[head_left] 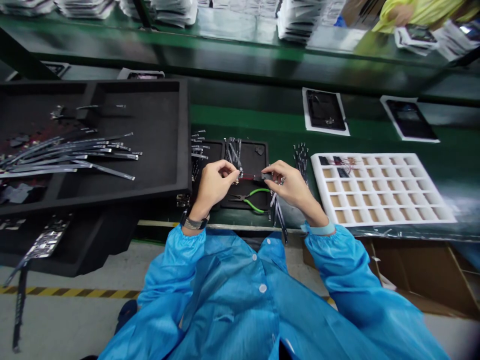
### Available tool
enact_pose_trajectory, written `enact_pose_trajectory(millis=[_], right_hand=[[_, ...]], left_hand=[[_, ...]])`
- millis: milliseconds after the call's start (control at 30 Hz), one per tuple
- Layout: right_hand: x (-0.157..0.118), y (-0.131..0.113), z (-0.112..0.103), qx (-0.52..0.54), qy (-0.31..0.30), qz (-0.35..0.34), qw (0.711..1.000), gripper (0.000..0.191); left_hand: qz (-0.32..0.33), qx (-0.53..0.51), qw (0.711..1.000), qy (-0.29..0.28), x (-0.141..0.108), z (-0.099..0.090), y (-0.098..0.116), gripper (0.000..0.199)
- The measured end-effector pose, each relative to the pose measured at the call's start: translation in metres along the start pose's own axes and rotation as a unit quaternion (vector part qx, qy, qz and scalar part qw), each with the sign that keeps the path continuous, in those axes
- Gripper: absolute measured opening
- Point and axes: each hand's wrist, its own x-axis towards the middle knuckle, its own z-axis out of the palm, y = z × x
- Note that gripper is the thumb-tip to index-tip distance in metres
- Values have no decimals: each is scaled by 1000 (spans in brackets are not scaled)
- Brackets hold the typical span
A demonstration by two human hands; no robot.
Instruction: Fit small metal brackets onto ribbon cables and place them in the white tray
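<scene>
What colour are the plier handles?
Bright green, on the pliers below both hands; head view.

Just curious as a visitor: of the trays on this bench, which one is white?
The gridded tray by the right hand: white, with many small square pockets. The big tray left and the small tray under the hands are black.

Bright blue anti-static smock [240, 300], white snap buttons [263, 288], lighter elastic cuffs [321, 230]; dark wristwatch [194, 223] on left wrist, bare hands
</scene>
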Motion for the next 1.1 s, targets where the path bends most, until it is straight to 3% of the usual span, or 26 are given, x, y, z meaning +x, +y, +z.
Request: enact_pose_trajectory(millis=[133, 333, 467, 633, 733, 933, 1100], right_hand=[[11, 3, 3, -2, -1, -10, 1000, 20], [40, 20, 6, 78, 1, 74, 994, 17], [53, 26, 5, 37, -20, 75, 996, 12], [42, 7, -1, 40, -51, 54, 996, 20], [28, -14, 0, 91, -59, 36, 994, 23], [42, -40, 42, 231, -141, 92, 958, 14], [75, -53, 85, 121, -142, 83, 979, 25]], left_hand=[[3, 25, 1000, 6, 10, -5, -2, 10], [-9, 103, 995, 6, 41, -1, -1, 7], [-13, 129, 991, -15, 53, 0, -6, 8], [-42, 68, 996, -42, 39, -13, -12, 6], [-31, 34, 999, -19, 23, -28, -16, 3], [1, 61, 996, 71, 8, -53, -47, 4], [38, 167, 975, 140, 7, -65, -79, 10]])
